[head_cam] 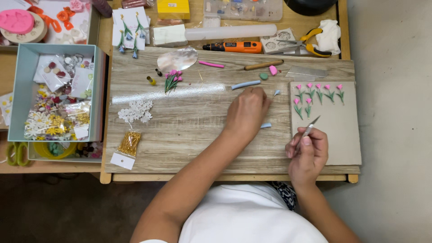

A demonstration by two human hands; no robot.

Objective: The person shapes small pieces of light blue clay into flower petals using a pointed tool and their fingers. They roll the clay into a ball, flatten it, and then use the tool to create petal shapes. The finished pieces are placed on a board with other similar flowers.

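Clay is the material here, and small blue pieces of it lie on the wooden board (189,121). The left hand (246,112) rests knuckles up on the board, its fingers bent down over something between two short blue bits (266,125); I cannot tell if it pinches a piece or only presses it, because the hand hides its own fingertips. A longer blue roll (246,84) lies just above this hand, and one tiny blue scrap (276,92) is near its knuckles. The right hand (308,150) is closed around a thin blade tool (310,128), held like a pen, with the tip pointing up toward the grey tile (342,139). On this tile seven small pink tulips (319,92) with green stems lie in two rows, apart from each other.

To my judgement, the step in hand is shaping or cutting small blue parts, while the pink flowers are already finished on the tile. The next move calls for a light touch: the soft piece must be kept flat under the fingers, and the blade must come in from the right without touching the tulips, which are close to its tip. A bunch of pink flowers (172,79) and white flower pieces (136,110) wait further left on the board.
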